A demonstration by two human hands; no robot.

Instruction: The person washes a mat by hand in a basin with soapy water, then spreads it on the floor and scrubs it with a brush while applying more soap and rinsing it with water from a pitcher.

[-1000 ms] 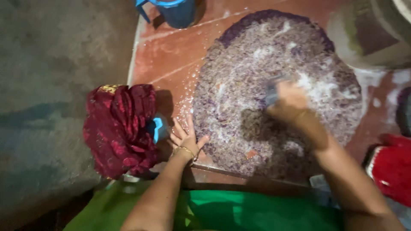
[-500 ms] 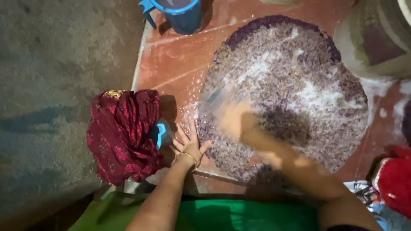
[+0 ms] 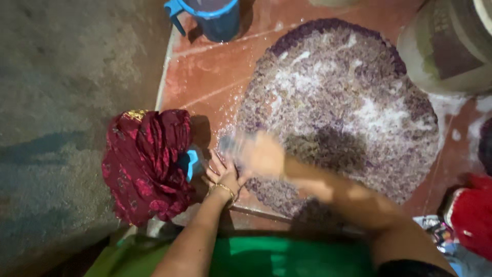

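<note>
Where the left hand [image 3: 221, 174] rests at the near left edge of the round rug [image 3: 341, 110], its fingers [image 3: 216, 160] are spread flat and hold nothing, pressed down on the wet floor [image 3: 205, 77] and the rug's rim. A thin gold bracelet [image 3: 223, 189] circles that wrist. Just beside it, the right hand [image 3: 259, 152] is a blur over the same edge of the rug; something greyish shows at its left side, but whether the fingers are closed around it I cannot tell. The right forearm crosses the near part of the rug, casting a dark shadow onto the pile.

The rug is shaggy, purple and white, with patches of white foam across its middle and right side. It lies flat on the reddish tiled floor, which is wet and flecked with suds near the hands.

Left of the left hand, touching or nearly touching it, lies a bunched dark red cloth [image 3: 146, 161] with a small blue object [image 3: 190, 161] tucked against it. A blue jug [image 3: 212, 15] stands at the far edge, well apart from the hands. A large pale tub [image 3: 448, 48] sits at the far right, and a red item [image 3: 474, 215] lies near the right elbow. Green clothing [image 3: 256, 256] fills the near edge.
</note>
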